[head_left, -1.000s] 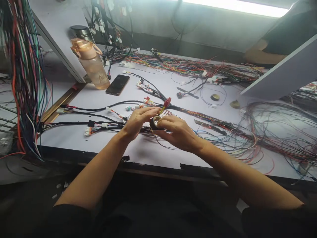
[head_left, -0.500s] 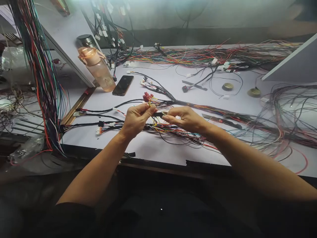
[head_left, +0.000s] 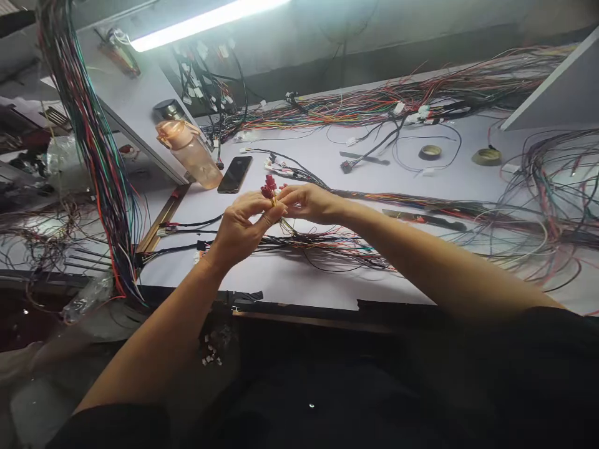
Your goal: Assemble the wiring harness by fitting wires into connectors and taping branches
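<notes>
Red connectors (head_left: 269,186) with yellow wires stick up above my fingertips over the white table. My left hand (head_left: 241,227) is closed, pinching the yellow wires (head_left: 274,202) just below those connectors between thumb and fingers. Right against it, my right hand (head_left: 311,202) is closed with its fingertips at the same wires; what sits between them is hidden. Beneath both hands, the wire harness (head_left: 327,240) lies across the table, its loose coloured wires running to the right and its black-sleeved branches to the left.
A water bottle (head_left: 187,146) and a phone (head_left: 235,174) stand and lie at the back left. Two tape rolls (head_left: 429,153) rest at the back right. A thick wire bundle (head_left: 93,137) hangs at the left. More wires (head_left: 337,109) line the back; loose wire coils (head_left: 547,187) spread at right.
My right hand has moved left and up against my left hand. The black strip seen between the hands before no longer shows. The view has tilted, bringing the lamp into sight.
</notes>
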Tool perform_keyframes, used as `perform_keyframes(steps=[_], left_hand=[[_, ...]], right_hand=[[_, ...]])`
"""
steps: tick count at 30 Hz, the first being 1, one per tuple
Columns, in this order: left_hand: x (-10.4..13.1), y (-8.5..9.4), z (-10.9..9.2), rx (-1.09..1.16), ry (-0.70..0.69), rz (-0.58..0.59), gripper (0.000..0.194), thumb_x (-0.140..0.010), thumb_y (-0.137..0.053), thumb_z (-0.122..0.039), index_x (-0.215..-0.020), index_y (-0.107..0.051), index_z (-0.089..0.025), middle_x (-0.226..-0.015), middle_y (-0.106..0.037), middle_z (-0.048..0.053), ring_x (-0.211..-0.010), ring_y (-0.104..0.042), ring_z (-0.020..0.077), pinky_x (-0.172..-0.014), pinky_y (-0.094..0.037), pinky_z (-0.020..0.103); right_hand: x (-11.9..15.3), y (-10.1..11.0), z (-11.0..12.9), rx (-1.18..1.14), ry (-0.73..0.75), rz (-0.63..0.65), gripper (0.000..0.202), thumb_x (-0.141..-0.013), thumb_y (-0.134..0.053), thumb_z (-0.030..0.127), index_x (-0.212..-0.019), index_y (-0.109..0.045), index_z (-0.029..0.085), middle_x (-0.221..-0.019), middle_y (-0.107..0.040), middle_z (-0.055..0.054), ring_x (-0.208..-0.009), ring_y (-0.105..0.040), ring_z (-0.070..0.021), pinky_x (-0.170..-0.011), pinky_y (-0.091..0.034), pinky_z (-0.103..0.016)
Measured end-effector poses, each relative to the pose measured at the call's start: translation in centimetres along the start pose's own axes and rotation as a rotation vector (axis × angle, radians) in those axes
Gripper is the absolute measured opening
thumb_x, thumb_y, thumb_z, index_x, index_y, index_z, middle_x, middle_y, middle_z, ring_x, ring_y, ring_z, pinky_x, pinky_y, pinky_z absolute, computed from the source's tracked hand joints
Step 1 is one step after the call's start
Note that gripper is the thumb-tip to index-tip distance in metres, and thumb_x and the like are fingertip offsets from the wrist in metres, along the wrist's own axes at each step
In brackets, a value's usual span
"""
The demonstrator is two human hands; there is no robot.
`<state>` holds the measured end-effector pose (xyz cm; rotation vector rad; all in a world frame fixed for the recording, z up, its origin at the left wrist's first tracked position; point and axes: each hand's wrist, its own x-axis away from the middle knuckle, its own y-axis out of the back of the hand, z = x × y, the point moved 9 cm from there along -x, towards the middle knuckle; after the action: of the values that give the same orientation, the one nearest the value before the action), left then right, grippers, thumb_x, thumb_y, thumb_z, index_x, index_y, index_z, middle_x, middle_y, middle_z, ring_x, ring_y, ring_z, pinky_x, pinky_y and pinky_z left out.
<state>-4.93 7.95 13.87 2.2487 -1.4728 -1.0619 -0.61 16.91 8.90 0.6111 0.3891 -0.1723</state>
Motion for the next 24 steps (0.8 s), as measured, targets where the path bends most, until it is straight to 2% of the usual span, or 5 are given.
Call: perform_keyframes(steps=[3,8,15,19,24], left_hand=[[-0.5,0.8,-0.3,-0.086,-0.003,0.017,0.018,-0.083,-0.065,-0.034,-0.075,-0.071,-0.019,-0.076,-0.069,0.001,-0.073,-0.06,0.0144,-0.083,-0.047,0.034],[-0.6,1.3,0.8,-0.001,0.086,-0.042,0.028,-0.081,-0.067,-0.041,-0.066,-0.068,-0.017,-0.063,-0.063,0.001,-0.06,-0.056,0.0125,-0.06,-0.046,0.026],[-0.6,0.7,0.9,0.134,0.122,-0.088,0.033,-0.077,-0.071,-0.041,-0.056,-0.061,-0.016,-0.052,-0.053,-0.002,-0.051,-0.05,0.0103,-0.046,-0.037,0.023],[0.0,1.0,2.1,0.143,0.161,-0.162,0.03,-0.077,-0.071,-0.04,-0.06,-0.064,-0.016,-0.055,-0.058,-0.001,-0.053,-0.053,0.0111,-0.05,-0.041,0.023],[1.7,1.0,3.6,0.127,0.169,-0.32,0.025,-0.084,-0.064,-0.038,-0.073,-0.07,-0.017,-0.065,-0.067,0.001,-0.06,-0.06,0.0119,-0.061,-0.047,0.024]], right_hand=[[1.1,0.1,0.6,0.116,-0.021,-0.086,0.024,-0.085,-0.054,0.021,-0.104,-0.069,0.017,-0.097,-0.068,-0.005,-0.085,-0.06,-0.0137,-0.079,-0.046,-0.029],[5.1,1.7,4.6,0.421,0.0,-0.416,0.025,-0.084,-0.052,0.018,-0.106,-0.063,0.017,-0.106,-0.065,-0.008,-0.092,-0.06,-0.0175,-0.081,-0.047,-0.032],[4.5,-1.7,7.0,0.643,0.039,-0.43,0.022,-0.083,-0.057,0.022,-0.105,-0.056,0.019,-0.112,-0.062,-0.009,-0.102,-0.056,-0.0215,-0.082,-0.045,-0.033],[4.5,-1.5,5.8,0.47,-0.04,-0.568,0.009,-0.088,-0.052,0.022,-0.094,-0.059,0.02,-0.103,-0.065,-0.005,-0.092,-0.06,-0.0166,-0.077,-0.044,-0.029],[6.8,-1.1,1.2,-0.167,-0.366,-0.767,0.012,-0.083,-0.059,0.03,-0.085,-0.057,0.018,-0.079,-0.066,-0.001,-0.073,-0.061,-0.0131,-0.067,-0.046,-0.026]])
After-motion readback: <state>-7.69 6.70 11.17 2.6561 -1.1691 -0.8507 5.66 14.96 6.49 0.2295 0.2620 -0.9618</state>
